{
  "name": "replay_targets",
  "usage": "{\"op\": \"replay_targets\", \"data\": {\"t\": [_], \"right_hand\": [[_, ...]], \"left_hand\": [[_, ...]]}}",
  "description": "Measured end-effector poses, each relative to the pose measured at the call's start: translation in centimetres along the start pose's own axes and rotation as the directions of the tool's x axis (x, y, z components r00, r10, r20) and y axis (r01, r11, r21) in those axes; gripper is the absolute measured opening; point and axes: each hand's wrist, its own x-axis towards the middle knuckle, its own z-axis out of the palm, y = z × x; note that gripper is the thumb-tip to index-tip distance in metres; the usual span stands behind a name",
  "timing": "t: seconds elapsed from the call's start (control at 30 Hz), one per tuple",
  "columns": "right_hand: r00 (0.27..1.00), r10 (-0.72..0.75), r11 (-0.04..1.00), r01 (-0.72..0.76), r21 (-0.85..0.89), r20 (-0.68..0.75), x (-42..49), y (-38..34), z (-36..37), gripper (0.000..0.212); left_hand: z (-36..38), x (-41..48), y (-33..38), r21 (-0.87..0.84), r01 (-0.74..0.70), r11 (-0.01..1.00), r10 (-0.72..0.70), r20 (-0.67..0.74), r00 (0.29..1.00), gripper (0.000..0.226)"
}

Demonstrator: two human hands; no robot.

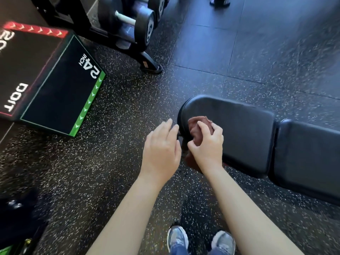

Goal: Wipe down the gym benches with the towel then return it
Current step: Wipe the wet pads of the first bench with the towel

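The left hand (161,148) hangs loose with fingers (166,126) apart, just beside the right hand (207,142), whose fingers are bunched on the brown towel (195,128) at the round end of the black surface (235,126); it should press the towel flat and rub slowly toward the far end.

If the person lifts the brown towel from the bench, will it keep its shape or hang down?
The towel will probably hang limp: it is bunched under the right hand and droops over the edge of the bench. It looks light, since one hand alone seems to hold it. It should slide easily, as the bench looks smooth.
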Motion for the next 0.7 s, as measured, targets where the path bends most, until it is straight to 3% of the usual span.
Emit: {"op": "replay_targets", "data": {"t": [0.4, 0.7], "right_hand": [[0.993, -0.093, 0.989, 0.1, -0.106, 0.072, -8.4, -17.0, -14.9, 0.058], [0.992, -0.123, 0.987, 0.126, -0.1, 0.042, -6.3, -24.1, -18.9, 0.059]], "left_hand": [[-18.0, -2.8, 2.6, -0.007, 0.009, 1.0, -0.009, 0.02, 1.0, 0.038], [-23.4, 0.2, 2.2, -0.039, -0.076, 0.996, 0.073, -0.059, 0.996, 0.038]]}}
